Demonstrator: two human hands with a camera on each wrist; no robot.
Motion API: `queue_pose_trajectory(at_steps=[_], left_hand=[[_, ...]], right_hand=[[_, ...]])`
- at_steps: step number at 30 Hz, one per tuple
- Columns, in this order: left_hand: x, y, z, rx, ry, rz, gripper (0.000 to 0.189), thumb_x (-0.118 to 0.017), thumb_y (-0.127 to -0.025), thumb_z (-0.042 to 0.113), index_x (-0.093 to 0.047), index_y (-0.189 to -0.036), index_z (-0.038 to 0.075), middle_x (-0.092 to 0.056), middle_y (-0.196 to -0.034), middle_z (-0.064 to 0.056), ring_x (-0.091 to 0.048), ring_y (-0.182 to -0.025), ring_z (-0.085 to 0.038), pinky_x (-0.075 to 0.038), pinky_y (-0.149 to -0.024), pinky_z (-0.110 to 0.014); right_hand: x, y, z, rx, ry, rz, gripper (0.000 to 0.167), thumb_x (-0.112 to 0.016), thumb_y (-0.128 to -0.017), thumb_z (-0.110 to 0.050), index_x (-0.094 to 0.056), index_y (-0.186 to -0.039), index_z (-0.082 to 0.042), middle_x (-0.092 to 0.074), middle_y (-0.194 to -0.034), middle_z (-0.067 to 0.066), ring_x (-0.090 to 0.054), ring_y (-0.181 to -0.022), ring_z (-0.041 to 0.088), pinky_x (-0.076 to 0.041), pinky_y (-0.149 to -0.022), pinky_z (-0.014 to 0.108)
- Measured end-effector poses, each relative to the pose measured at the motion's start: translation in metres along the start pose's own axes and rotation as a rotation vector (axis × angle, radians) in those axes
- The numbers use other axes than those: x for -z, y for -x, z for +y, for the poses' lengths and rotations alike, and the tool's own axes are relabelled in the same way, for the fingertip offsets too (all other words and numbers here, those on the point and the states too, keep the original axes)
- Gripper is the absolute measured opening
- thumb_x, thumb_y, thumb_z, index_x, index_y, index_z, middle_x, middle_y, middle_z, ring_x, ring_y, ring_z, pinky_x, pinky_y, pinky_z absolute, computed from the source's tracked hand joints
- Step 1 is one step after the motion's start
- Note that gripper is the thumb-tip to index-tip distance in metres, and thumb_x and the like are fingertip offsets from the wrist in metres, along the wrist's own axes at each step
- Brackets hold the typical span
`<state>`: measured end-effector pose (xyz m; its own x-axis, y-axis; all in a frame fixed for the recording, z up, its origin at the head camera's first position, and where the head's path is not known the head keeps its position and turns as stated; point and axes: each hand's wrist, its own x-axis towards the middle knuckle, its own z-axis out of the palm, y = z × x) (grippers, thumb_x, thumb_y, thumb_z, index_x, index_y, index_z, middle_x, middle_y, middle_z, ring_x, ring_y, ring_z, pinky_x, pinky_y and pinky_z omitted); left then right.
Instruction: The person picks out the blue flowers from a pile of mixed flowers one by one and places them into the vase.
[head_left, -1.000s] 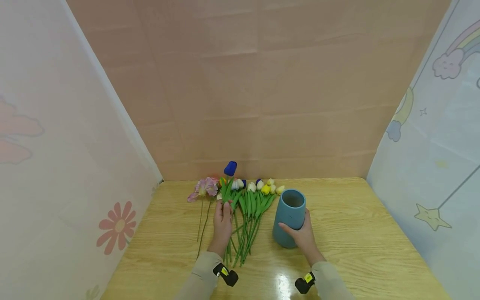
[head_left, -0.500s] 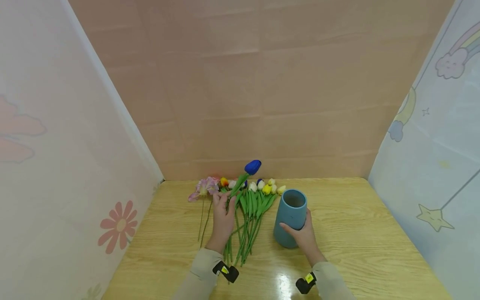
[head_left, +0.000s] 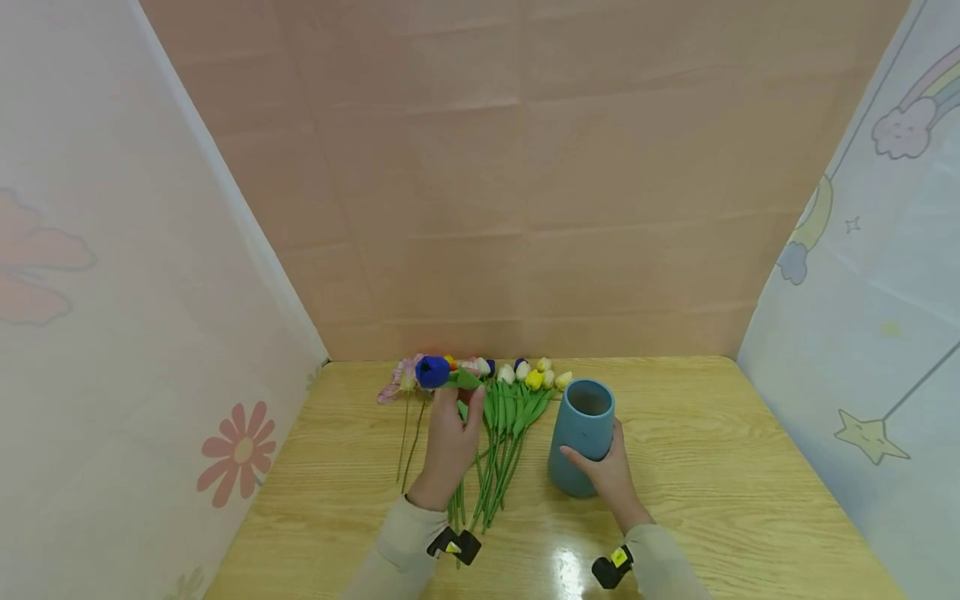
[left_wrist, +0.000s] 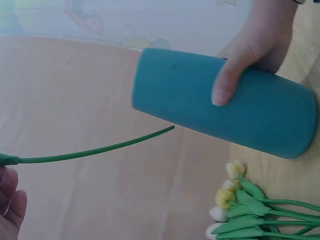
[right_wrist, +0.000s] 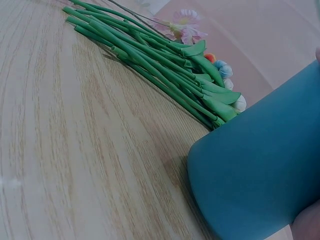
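Observation:
My left hand (head_left: 450, 437) pinches a blue tulip (head_left: 432, 372) by its green stem, just below the leaves, above the pile of flowers. The bloom points left in the head view. In the left wrist view the bare end of the stem (left_wrist: 100, 150) reaches toward the upper part of a blue-green vase (left_wrist: 200, 95). My right hand (head_left: 611, 475) grips the vase (head_left: 577, 442) round its side, thumb across the front. The vase stands upright on the table, mouth up.
White and yellow tulips (head_left: 510, 408) lie on the wooden table (head_left: 712, 467) between my hands, stems toward me. Pink flowers (head_left: 405, 375) lie at the left. A brown backdrop (head_left: 517, 183) rises behind the table; patterned walls flank both sides.
The blue tulip has tipped over, first toward the right, then to the left and lower, as my left hand turned. My right hand and the vase have stayed in place.

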<state>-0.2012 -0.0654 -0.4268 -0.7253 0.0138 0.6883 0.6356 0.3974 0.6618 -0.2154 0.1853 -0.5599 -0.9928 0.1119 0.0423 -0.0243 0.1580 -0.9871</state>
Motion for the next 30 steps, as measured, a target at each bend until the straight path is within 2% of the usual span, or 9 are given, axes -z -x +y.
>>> queue_pose_trajectory(at_steps=[6, 11, 16, 18, 21, 23, 26, 29, 30], left_hand=[[0.003, -0.006, 0.024, -0.084, -0.021, 0.046, 0.023, -0.051, -0.098, 0.004, -0.05, -0.121, 0.003, -0.054, -0.087, -0.007, -0.049, -0.074, -0.013, -0.044, -0.066, -0.029], [0.004, -0.01, 0.043, -0.242, -0.043, 0.078, 0.023, -0.05, -0.099, 0.006, -0.046, -0.121, -0.002, -0.053, -0.097, -0.012, -0.047, -0.07, -0.014, -0.042, -0.065, -0.028], [0.0, -0.012, 0.054, -0.398, -0.106, 0.07, 0.025, -0.046, -0.102, 0.016, -0.05, -0.119, -0.002, -0.055, -0.106, -0.015, -0.054, -0.083, -0.019, -0.047, -0.077, -0.033], [-0.003, -0.011, 0.055, -0.44, -0.094, 0.037, 0.023, -0.052, -0.099, 0.01, -0.051, -0.119, -0.003, -0.055, -0.108, -0.015, -0.055, -0.088, -0.022, -0.048, -0.082, -0.034], [-0.01, -0.01, 0.054, -0.447, -0.019, -0.052, 0.029, -0.06, -0.089, -0.003, -0.053, -0.117, -0.003, -0.055, -0.11, -0.015, -0.053, -0.081, -0.017, -0.048, -0.075, -0.027], [-0.017, -0.011, 0.054, -0.451, -0.03, -0.104, 0.022, -0.06, -0.085, -0.006, -0.057, -0.106, -0.001, -0.058, -0.11, -0.013, -0.054, -0.082, -0.015, -0.048, -0.077, -0.025], [-0.028, -0.014, 0.057, -0.47, -0.186, -0.17, 0.003, -0.057, -0.091, 0.002, -0.056, -0.09, 0.004, -0.061, -0.104, -0.008, -0.055, -0.092, -0.018, -0.048, -0.092, -0.03], [-0.04, -0.017, 0.058, -0.472, -0.338, -0.239, 0.014, -0.051, -0.098, 0.01, -0.054, -0.085, 0.009, -0.064, -0.099, -0.004, -0.056, -0.1, -0.019, -0.046, -0.099, -0.035], [-0.044, -0.017, 0.058, -0.455, -0.369, -0.266, 0.011, -0.05, -0.099, 0.013, -0.056, -0.091, 0.008, -0.063, -0.098, -0.003, -0.056, -0.1, -0.019, -0.047, -0.097, -0.033]], right_hand=[[0.0, 0.0, 0.0, 0.0, -0.011, 0.0, 0.099, -0.079, -0.081, -0.019, -0.011, -0.153, -0.02, -0.027, -0.15, 0.017, -0.029, -0.137, 0.04, -0.027, -0.105, 0.064], [0.0, 0.0, -0.002, -0.008, -0.008, -0.001, 0.099, -0.079, -0.081, -0.02, -0.011, -0.153, -0.02, -0.027, -0.15, 0.017, -0.028, -0.138, 0.04, -0.027, -0.105, 0.064], [0.001, -0.001, 0.0, -0.005, -0.001, 0.004, 0.099, -0.079, -0.081, -0.02, -0.012, -0.152, -0.019, -0.028, -0.149, 0.018, -0.029, -0.137, 0.04, -0.027, -0.105, 0.065], [0.001, -0.001, 0.001, -0.001, -0.005, 0.006, 0.098, -0.079, -0.08, -0.02, -0.013, -0.152, -0.018, -0.028, -0.149, 0.018, -0.03, -0.136, 0.041, -0.026, -0.105, 0.065], [0.001, -0.002, 0.001, -0.002, -0.01, 0.01, 0.097, -0.08, -0.08, -0.019, -0.014, -0.152, -0.018, -0.029, -0.148, 0.017, -0.031, -0.135, 0.04, -0.026, -0.105, 0.064], [0.001, -0.002, 0.001, -0.008, -0.012, 0.012, 0.097, -0.08, -0.08, -0.019, -0.014, -0.152, -0.018, -0.03, -0.147, 0.017, -0.032, -0.134, 0.039, -0.026, -0.105, 0.063], [0.001, -0.001, 0.0, -0.023, -0.014, 0.008, 0.099, -0.08, -0.08, -0.02, -0.012, -0.152, -0.017, -0.03, -0.148, 0.018, -0.031, -0.134, 0.039, -0.025, -0.106, 0.063], [0.002, 0.0, -0.001, -0.033, -0.027, -0.007, 0.1, -0.079, -0.081, -0.021, -0.009, -0.153, -0.017, -0.028, -0.149, 0.017, -0.03, -0.135, 0.039, -0.024, -0.107, 0.063], [0.002, 0.0, -0.001, -0.033, -0.032, -0.013, 0.101, -0.079, -0.081, -0.021, -0.009, -0.153, -0.018, -0.027, -0.15, 0.016, -0.029, -0.136, 0.038, -0.023, -0.108, 0.063]])
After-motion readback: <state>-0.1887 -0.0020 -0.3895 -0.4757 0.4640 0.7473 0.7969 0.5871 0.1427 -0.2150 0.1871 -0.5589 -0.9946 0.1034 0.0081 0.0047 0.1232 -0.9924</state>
